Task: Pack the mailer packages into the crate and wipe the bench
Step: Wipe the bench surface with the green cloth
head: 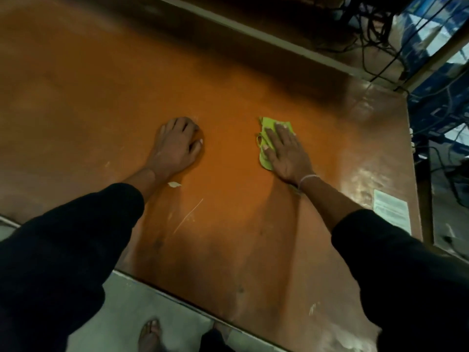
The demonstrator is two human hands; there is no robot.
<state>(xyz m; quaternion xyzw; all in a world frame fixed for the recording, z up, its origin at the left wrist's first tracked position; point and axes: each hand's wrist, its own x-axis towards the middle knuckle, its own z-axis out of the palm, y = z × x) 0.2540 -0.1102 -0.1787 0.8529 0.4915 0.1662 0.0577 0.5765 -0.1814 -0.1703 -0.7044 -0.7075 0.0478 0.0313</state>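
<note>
Head camera looked steeply down on an orange-brown table [106,80] that filled most of the picture, its surface scuffed and glossy toward the right. The person's right hand [285,153] lay flat on a small yellow-green cloth [266,128], fingers [281,132] straight and spread, pressing the cloth against the tabletop near the middle of the view. The cloth stuck out ahead of the fingertips and to the left of the thumb, crumpled at its edges. A pale band [308,179] circled that wrist, and a black sleeve [396,262] covered the forearm behind it.

The left hand [177,146] rested on the bare table well apart from the cloth, to its left. Its fingers were loosely bent with the tips touching the surface, holding nothing. A second black sleeve [63,250] ran back from it toward the lower left corner.

Just below the left wrist a small white scrap [174,184] lay on the table, and a thin pale scratch [189,215] ran diagonally nearer the front edge. A white printed label [392,212] was stuck flat near the table's right edge. Beyond the far right corner hung a tangle of dark cables [375,34] beside blue shelving [436,80]. Under the front edge, a bare foot [150,335] stood on the grey floor [142,306]. No mailer packages or crate showed in this view.
</note>
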